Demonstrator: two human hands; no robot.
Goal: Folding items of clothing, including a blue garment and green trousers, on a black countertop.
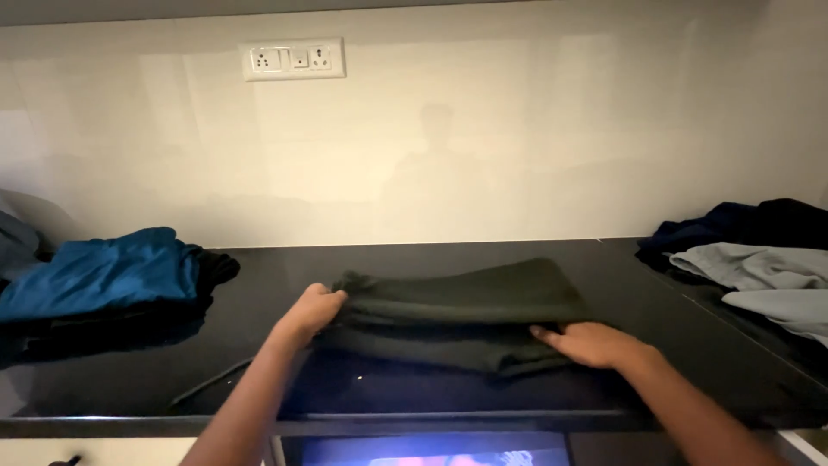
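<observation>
A dark olive-green garment lies folded in layers on the black countertop in front of me. My left hand is closed on the garment's left end, pinching the upper fold. My right hand rests flat, fingers together, on the lower layer at the garment's right front edge. Both forearms reach in from the bottom of the view.
A blue garment lies on dark clothes at the left. At the right lies a pile with grey and dark navy clothes. A glossy white wall with a socket plate stands behind. A lit screen glows below the counter edge.
</observation>
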